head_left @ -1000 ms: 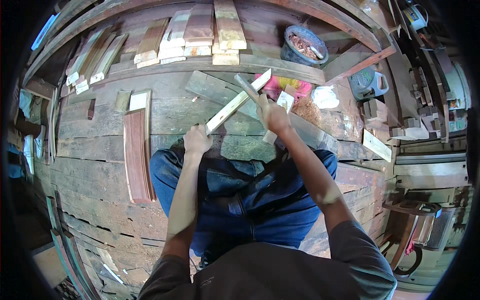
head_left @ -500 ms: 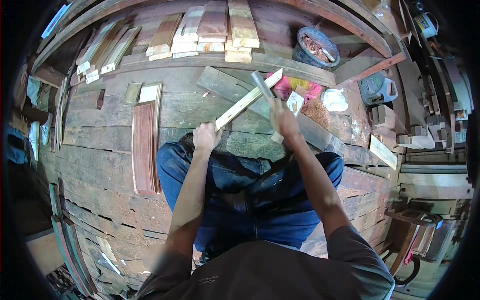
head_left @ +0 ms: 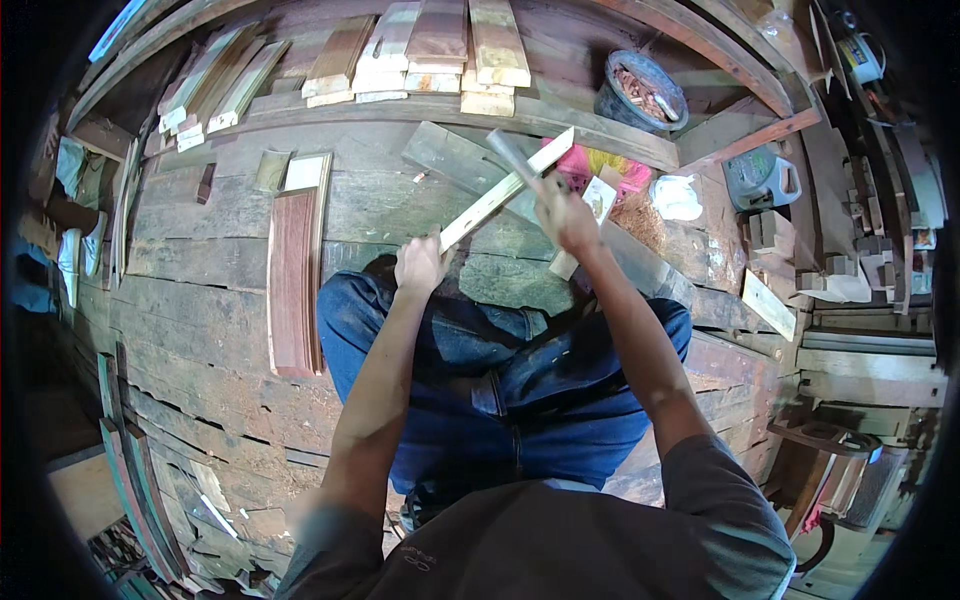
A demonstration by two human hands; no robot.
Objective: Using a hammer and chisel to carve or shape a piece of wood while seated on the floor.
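My left hand (head_left: pixel 420 264) is closed around the near end of a long, pale wooden strip (head_left: pixel 485 208), which runs up to the right across a grey plank (head_left: pixel 438 147). My right hand (head_left: pixel 567 220) grips a grey, bar-shaped tool (head_left: pixel 510 150) held at an angle over the strip; whether they touch is unclear. Just right of the strip are a pale wooden piece (head_left: pixel 600 196), a pink and yellow bag or cloth (head_left: pixel 628 176) and sawdust (head_left: pixel 640 225).
Stacked boards (head_left: pixel 430 30) line the back. A bucket of offcuts (head_left: pixel 642 92), a grey jug (head_left: pixel 760 182) and wood blocks (head_left: pixel 770 230) are at right. Reddish boards (head_left: pixel 293 280) lie left of my knees. Another person's foot (head_left: pixel 94 242) shows at far left.
The view has shifted, so the scene sits further right and higher. The tool's tip has moved and tilted leftward across the strip. My left hand keeps its hold.
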